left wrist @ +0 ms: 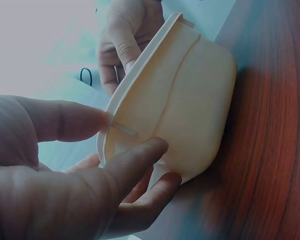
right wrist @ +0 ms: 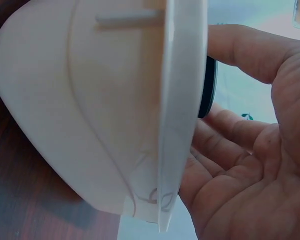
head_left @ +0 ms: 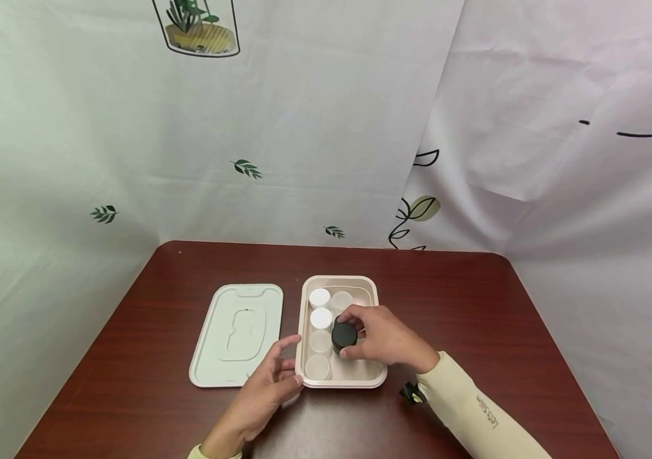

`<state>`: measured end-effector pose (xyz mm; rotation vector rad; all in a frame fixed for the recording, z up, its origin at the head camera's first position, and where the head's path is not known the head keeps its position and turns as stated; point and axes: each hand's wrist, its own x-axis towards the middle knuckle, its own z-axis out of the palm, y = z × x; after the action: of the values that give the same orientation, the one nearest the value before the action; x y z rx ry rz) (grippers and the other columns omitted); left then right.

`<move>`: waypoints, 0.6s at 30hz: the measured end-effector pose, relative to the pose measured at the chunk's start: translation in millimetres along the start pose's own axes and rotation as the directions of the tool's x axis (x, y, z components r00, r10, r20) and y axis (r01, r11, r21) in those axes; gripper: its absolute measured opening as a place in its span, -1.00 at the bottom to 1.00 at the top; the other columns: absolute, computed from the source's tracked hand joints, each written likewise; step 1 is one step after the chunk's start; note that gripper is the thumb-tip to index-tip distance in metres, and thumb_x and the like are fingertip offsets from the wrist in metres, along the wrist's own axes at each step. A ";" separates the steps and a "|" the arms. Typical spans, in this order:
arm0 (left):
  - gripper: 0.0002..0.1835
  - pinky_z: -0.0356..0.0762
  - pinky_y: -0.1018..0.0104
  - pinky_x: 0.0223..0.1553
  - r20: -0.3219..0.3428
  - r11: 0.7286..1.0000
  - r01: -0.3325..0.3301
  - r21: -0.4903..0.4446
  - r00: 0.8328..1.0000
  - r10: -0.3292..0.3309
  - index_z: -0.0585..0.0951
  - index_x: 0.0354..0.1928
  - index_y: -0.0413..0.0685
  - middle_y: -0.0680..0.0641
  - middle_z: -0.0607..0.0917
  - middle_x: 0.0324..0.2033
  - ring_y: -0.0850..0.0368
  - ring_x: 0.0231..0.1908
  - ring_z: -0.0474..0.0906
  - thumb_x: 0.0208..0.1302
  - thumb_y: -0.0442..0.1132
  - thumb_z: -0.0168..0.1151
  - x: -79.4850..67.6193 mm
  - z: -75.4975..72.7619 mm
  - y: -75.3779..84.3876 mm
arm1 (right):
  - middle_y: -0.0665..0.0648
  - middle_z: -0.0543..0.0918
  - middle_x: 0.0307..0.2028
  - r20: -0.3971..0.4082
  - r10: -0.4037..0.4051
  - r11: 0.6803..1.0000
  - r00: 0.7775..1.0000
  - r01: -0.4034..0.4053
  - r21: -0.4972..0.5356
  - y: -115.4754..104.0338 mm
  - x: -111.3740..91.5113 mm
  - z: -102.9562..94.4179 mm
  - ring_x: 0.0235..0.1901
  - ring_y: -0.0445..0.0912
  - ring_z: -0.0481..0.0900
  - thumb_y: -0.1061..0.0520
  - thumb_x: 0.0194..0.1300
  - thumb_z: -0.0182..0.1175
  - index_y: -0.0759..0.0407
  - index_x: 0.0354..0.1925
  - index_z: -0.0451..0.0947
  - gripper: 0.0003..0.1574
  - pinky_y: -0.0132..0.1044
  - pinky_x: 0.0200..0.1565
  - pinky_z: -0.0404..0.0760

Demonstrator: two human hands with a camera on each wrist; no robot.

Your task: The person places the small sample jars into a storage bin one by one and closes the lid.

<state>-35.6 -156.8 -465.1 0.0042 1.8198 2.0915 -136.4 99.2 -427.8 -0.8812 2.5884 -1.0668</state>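
A cream plastic container (head_left: 341,384) stands on the table, with several small round white and clear-lidded jars in it, among them a white-topped jar (head_left: 320,298). My right hand (head_left: 387,335) reaches over its right side and pinches a black round cap (head_left: 345,336) between thumb and fingers. What lies under the cap is hidden. At the front left corner, my left hand (head_left: 266,387) touches the container with extended fingers and thumb. In the left wrist view, fingertips (left wrist: 157,146) lie along its outer wall. The cap's dark edge (right wrist: 207,87) shows beyond the rim in the right wrist view.
A pale flat lid (head_left: 236,338) lies on the brown table (head_left: 463,319), left of the container. A small black object (head_left: 412,393) shows by the right sleeve. Printed white cloth (head_left: 303,127) hangs behind the table and at its sides.
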 end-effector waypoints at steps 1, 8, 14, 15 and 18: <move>-0.15 0.58 0.18 0.12 0.000 1.000 0.000 0.001 1.000 0.000 0.09 0.61 -0.09 -0.42 0.46 0.19 -0.05 0.12 0.57 0.35 -0.47 0.19 0.1 0.1 0.0 | -0.08 0.75 -0.19 0.004 -0.003 1.000 1.000 0.003 -0.003 0.0 -0.3 0.0 -0.18 -0.25 0.69 0.07 0.01 0.67 0.08 0.02 0.67 -0.40 -0.23 -0.08 0.72; -0.15 0.58 0.18 0.11 -0.001 1.000 -0.003 0.004 1.000 0.003 0.09 0.61 -0.10 -0.43 0.46 0.19 -0.05 0.11 0.57 0.34 -0.46 0.20 0.1 0.2 0.8 | -0.10 0.74 -0.19 0.018 -0.009 0.999 1.000 0.010 -0.050 -1.3 -0.9 1.1 -0.18 -0.26 0.68 0.07 0.01 0.67 0.05 0.01 0.66 -0.41 -0.32 -0.09 0.66; -0.15 0.58 0.18 0.11 -0.005 1.000 0.001 0.006 1.000 -0.001 0.10 0.61 -0.09 -0.43 0.46 0.19 -0.05 0.11 0.57 0.34 -0.47 0.20 -0.3 0.4 0.9 | -0.11 0.72 -0.20 0.006 -0.019 0.991 1.000 0.020 -0.132 -2.6 -1.0 4.1 -0.21 -0.24 0.62 0.07 -0.01 0.67 0.03 -0.02 0.66 -0.42 -0.34 -0.11 0.56; -0.15 0.58 0.18 0.11 -0.006 1.000 0.002 0.006 1.000 -0.001 0.10 0.61 -0.09 -0.42 0.46 0.19 -0.05 0.11 0.56 0.34 -0.47 0.20 -0.3 0.4 0.9 | -0.11 0.71 -0.20 0.001 -0.024 0.989 1.000 0.024 -0.149 -3.0 -1.1 4.9 -0.21 -0.22 0.60 0.07 -0.02 0.67 0.03 -0.03 0.67 -0.42 -0.33 -0.11 0.56; -0.15 0.59 0.19 0.11 -0.009 1.000 0.001 0.005 1.000 -0.001 0.11 0.61 -0.08 -0.41 0.47 0.19 -0.05 0.10 0.56 0.34 -0.47 0.21 -0.8 0.1 0.9 | -0.09 0.70 -0.19 -0.017 -0.035 0.980 0.999 0.031 -0.199 -4.5 -1.9 7.6 -0.18 -0.18 0.58 0.05 -0.03 0.68 0.04 -0.04 0.67 -0.43 -0.27 -0.05 0.56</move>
<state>-35.1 -157.1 -464.1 -0.0045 1.8300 2.0894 -129.9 93.5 -430.3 -0.9643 2.7420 -0.8393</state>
